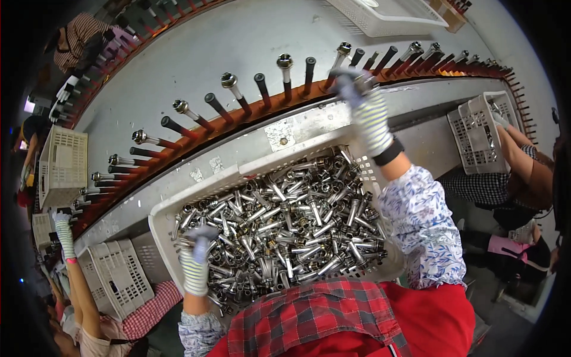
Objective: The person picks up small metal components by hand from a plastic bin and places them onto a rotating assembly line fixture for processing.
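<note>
Head view: right of upper centre, the striped-gloved right hand [366, 107] blurs at a row of dark pegs [262, 90], near a flanged metal fitting [343, 50] on a peg, and I cannot tell whether it grasps anything. Left of centre, the left hand [195, 262] hangs over loose metal fittings [291, 220] heaped mid-frame in a white plastic crate [159, 229], its grip likewise unclear.

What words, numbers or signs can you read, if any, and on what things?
None that I can read.
White plastic crate: no writing shows.
Shiny metal fittings: too small to tell.
Pale patches on the metal ledge: too blurry to tell.
</note>
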### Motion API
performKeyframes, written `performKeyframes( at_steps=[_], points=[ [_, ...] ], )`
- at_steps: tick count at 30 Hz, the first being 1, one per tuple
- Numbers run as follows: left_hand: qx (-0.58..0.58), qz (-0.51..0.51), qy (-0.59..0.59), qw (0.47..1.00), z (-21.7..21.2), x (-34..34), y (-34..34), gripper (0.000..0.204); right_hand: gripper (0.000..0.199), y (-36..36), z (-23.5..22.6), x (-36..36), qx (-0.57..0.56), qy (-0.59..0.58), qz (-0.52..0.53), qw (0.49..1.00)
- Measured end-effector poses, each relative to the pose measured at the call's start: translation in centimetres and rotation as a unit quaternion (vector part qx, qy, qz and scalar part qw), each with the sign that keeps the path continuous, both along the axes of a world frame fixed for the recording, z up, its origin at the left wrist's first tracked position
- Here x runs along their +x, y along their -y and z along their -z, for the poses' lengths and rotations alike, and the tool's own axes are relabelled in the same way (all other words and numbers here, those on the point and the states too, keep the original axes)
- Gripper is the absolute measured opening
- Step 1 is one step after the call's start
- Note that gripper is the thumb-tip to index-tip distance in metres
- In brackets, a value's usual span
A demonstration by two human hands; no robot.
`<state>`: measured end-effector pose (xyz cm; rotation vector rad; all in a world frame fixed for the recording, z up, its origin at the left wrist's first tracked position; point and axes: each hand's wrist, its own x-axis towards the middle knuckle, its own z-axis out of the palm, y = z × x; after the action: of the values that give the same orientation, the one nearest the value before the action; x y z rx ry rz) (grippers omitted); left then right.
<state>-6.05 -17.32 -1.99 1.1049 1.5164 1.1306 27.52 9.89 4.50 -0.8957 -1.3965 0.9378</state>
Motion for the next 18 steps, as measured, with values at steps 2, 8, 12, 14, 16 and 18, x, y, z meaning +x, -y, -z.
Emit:
performKeyframes(
  at_steps=[2,8,12,14,16,18],
  points=[
    [-0.032,0.070,-0.084,0.994,2.3,2.0,2.6,0.020,0.018,-3.2,-0.4,3.0,-0.009,0.013,0.094,0.995],
    [0.111,0.364,-0.369,0.848,3.4,5.5,1.7,0.044,0.023,-9.2,0.2,4.2,-0.106,0.133,0.071,0.983],
    [0.101,0.376,-0.395,0.832,3.7,5.2,1.0,0.044,0.029,-10.4,0.8,2.5,-0.053,0.237,0.009,0.970],
    [0.074,0.387,-0.392,0.831,3.1,5.3,1.1,0.044,0.028,-10.7,2.1,2.3,-0.051,0.329,0.016,0.943],
    [0.051,0.399,-0.371,0.837,3.2,5.0,0.4,0.042,0.027,-9.1,2.4,0.2,-0.113,0.263,-0.056,0.956],
    [0.021,0.419,-0.361,0.833,3.4,4.6,0.1,0.041,0.028,-7.7,2.8,-0.9,-0.130,0.262,-0.036,0.956]
  ],
)
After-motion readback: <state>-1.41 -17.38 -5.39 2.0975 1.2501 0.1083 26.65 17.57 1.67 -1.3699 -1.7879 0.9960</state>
